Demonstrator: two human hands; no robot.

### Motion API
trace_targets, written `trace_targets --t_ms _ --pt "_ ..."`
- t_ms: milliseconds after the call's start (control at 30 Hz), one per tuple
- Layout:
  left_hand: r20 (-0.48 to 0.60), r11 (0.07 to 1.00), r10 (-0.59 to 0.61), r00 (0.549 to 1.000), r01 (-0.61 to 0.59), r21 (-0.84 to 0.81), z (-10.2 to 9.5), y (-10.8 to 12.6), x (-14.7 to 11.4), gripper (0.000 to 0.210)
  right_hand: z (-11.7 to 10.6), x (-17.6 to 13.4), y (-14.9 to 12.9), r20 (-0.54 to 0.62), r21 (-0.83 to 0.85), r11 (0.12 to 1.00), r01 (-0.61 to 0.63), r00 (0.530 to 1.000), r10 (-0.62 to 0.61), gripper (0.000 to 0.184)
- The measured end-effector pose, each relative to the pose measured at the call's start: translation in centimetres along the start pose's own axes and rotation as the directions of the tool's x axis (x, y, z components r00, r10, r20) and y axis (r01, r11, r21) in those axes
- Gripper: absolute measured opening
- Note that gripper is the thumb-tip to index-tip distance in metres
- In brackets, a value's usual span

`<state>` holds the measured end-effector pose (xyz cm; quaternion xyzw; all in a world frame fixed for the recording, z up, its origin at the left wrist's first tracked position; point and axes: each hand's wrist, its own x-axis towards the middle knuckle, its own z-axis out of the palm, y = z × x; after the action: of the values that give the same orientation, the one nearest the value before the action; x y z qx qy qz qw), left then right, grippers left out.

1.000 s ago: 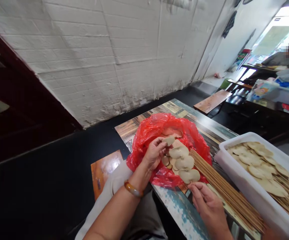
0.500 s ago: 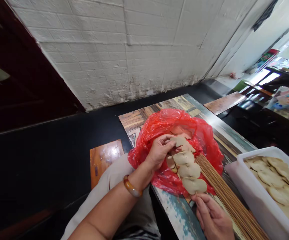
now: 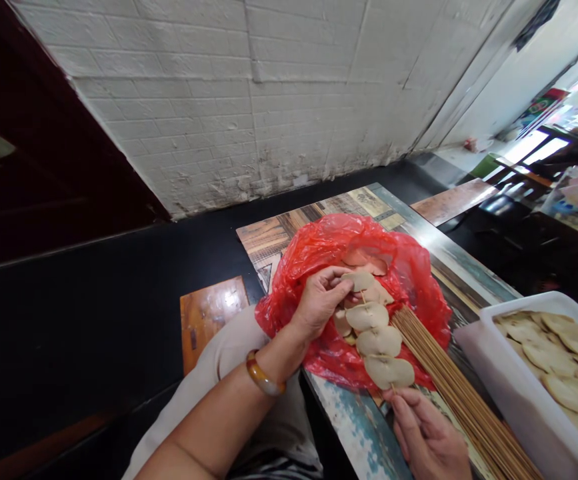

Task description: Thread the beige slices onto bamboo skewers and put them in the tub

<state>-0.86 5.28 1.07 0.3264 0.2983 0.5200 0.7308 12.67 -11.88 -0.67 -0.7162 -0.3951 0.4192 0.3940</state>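
Note:
My left hand pinches a thin pale slice, possibly potato, at the far tip of a skewer. Several more slices are threaded along that skewer, spaced in a row. At the near end, my right hand grips the skewer between thumb and fingers. Beneath the row lies an opened red plastic bag with loose slices inside it. A bundle of bare wooden skewers rests partly on the bag, just right of the threaded slices.
On the right stands a white plastic tub full of slices. The patterned table runs diagonally under everything. A wooden stool is to the left, a bench beyond the table, and a white brick wall behind.
The camera view has shifted slightly. Both hands hold nearly the same positions, with the slice in my left hand at the skewer's far end.

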Motion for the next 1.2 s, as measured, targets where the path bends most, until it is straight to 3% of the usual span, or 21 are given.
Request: trace_targets --t_ms 233,533,967,1200 --pt "-0.02 0.997 0.04 0.999 -0.039 0.064 0.08 0.11 -0.14 0.024 0.17 0.13 0.38 -0.01 -0.015 1.0 -0.01 1.0 0.01 0.034" --pt "-0.037 0.989 0.088 0.995 -0.083 0.125 0.46 -0.11 -0.28 0.018 0.14 0.35 -0.02 -0.047 -0.094 0.994 0.064 0.997 -0.068 0.035" --pt "0.005 0.991 0.014 1.0 -0.015 0.134 0.0 -0.27 -0.08 0.02 0.23 0.21 0.19 -0.026 0.054 0.998 -0.012 1.0 0.013 0.032" --pt "-0.014 0.997 -0.041 0.999 0.041 0.067 -0.12 -0.52 -0.07 0.028 0.37 0.21 -0.32 -0.063 0.019 1.0 0.016 0.998 -0.015 0.035"
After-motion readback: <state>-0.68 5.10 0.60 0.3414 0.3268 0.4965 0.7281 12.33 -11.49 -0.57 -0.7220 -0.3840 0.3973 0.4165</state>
